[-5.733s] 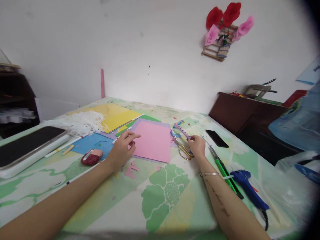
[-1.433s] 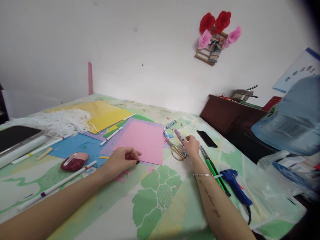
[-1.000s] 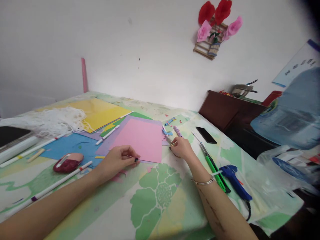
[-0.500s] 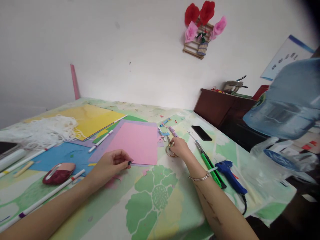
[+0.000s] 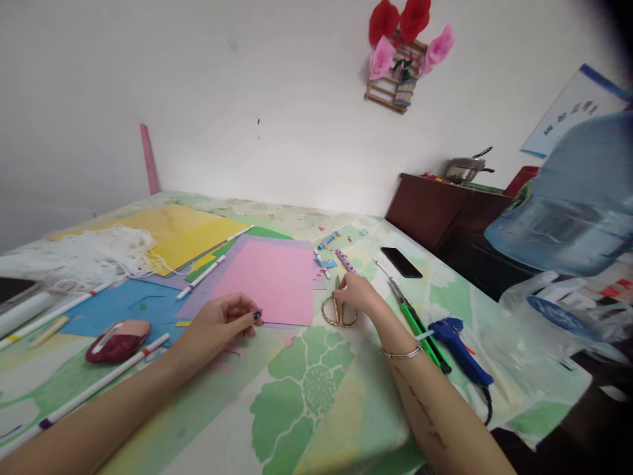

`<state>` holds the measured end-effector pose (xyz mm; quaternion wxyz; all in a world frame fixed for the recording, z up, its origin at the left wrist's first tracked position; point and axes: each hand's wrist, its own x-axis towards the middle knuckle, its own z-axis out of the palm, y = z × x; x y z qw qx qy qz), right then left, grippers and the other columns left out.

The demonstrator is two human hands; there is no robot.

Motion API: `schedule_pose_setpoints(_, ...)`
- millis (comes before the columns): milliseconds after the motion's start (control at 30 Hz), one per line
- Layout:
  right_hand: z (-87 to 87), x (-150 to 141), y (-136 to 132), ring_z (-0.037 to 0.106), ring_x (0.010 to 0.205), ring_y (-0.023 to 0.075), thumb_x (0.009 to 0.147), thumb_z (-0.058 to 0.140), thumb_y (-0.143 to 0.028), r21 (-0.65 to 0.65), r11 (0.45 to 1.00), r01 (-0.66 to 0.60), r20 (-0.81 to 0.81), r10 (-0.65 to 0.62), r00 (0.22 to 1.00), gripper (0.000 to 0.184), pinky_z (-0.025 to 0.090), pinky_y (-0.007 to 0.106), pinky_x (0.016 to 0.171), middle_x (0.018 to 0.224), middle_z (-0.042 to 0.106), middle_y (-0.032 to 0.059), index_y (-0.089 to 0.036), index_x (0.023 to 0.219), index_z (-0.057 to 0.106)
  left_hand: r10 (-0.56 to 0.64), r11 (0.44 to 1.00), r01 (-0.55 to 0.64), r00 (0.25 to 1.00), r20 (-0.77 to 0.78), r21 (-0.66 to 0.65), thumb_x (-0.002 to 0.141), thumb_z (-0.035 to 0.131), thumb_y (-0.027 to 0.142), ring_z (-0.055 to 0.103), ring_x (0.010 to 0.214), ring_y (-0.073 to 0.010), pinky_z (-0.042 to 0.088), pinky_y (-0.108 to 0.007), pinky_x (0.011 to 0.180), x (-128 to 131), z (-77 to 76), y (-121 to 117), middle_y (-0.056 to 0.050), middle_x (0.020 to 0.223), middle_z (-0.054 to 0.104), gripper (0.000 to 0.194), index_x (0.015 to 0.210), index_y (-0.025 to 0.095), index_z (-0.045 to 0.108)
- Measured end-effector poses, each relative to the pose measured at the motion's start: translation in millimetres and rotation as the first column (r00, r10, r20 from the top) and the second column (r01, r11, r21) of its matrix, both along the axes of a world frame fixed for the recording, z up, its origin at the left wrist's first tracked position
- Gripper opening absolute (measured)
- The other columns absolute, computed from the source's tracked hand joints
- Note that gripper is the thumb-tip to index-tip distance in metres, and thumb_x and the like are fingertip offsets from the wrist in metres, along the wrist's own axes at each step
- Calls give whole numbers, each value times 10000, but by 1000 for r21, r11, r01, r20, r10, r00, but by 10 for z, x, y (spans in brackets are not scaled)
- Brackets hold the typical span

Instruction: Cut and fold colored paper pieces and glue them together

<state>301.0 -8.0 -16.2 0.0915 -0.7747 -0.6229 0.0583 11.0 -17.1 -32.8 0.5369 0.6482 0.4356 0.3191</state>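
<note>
My right hand (image 5: 357, 291) has its fingers closed on a pair of gold-handled scissors (image 5: 339, 313), near the blades, with the two loop handles turned toward me. The scissors are at the table, just right of a pink paper sheet (image 5: 277, 284). At that sheet's lower left edge, my left hand (image 5: 230, 318) is curled with thumb and forefinger together. A dark spot shows at the thumb tip; whether anything is pinched there I cannot make out. Beneath the pink sheet lies a purple sheet (image 5: 202, 303). Small blue paper scraps (image 5: 329, 263) and a patterned pink stick (image 5: 346, 261) lie beyond the scissors.
On the right are a black phone (image 5: 401, 262), a green cutter (image 5: 414, 323), a blue glue gun (image 5: 459, 349) and a plastic bag (image 5: 539, 343). At left lie white cord (image 5: 99, 254), yellow sheets (image 5: 182, 231), blue paper (image 5: 119, 303), a maroon object (image 5: 119, 341) and white sticks (image 5: 109, 379).
The scissors have turned so their handles point toward me, both loops now plainly visible beside my right hand. My left hand stays almost in place. The view has shifted slightly.
</note>
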Motion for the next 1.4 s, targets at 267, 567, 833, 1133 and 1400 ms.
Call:
schedule_pose_setpoints(267,43,-30,4,595,759,191,739,565,-226,142,990,-29,-32,34,999,99,361,245,597,802,670,79,-161,779,628,56,995,-53,998,-36,83,742,589,353,448,459,-86,381,-186,443,-8,-1,19,53,521,501,173,756,182,567)
schedule_pose_setpoints(567,15,-415,-92,530,587,110,754,543,-163,255,917,-306,-165,353,921,89,350,218,582,623,620,-14,-180,748,630,78,993,-79,997,16,86,723,560,305,497,541,-111,360,-203,475,-14,78,2,22,590,547,164,785,159,603)
schedule_pose_setpoints(833,-72,-894,-321,541,579,88,801,507,-166,359,804,-474,-410,592,694,121,411,199,582,670,625,-22,-182,834,622,47,999,-46,992,114,-7,730,594,311,533,556,-109,393,-213,511,-6,80,-9,-4,629,593,186,790,138,630)
schedule_pose_setpoints(1133,-215,-1066,-331,512,508,67,802,551,-265,332,837,-435,-702,527,479,98,424,184,477,701,588,-21,-178,826,587,-13,995,20,998,67,-93,710,615,275,519,510,-93,417,-194,465,26,98,-82,23,594,579,134,760,152,598)
schedule_pose_setpoints(1400,-160,-1019,-344,526,454,57,820,520,-253,314,835,-451,-656,534,533,104,406,171,456,655,594,-30,-175,799,585,-26,992,31,999,45,-124,723,620,298,538,475,-89,419,-185,442,41,142,-116,23,586,605,154,750,163,550)
